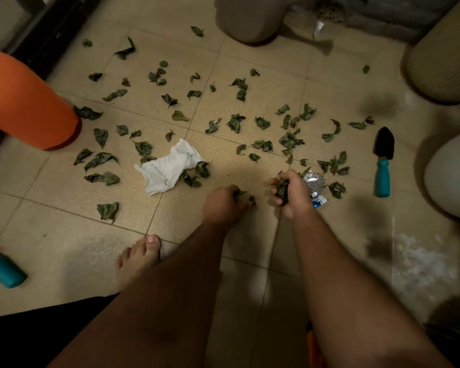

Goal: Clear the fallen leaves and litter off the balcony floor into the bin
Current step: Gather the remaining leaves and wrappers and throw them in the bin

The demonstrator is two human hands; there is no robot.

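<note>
With both the left hand [223, 204] and right hand [290, 192] clenched on dry leaves [283, 187], gotta scoop loosely since they're feather-light, crumbly stuff.

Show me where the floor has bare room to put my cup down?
Bare tiles lie between the foot and the blue bottle, and below the lone leaf. It is crowded with leaves from the orange pot across to the trowel, around the white paper.
</note>
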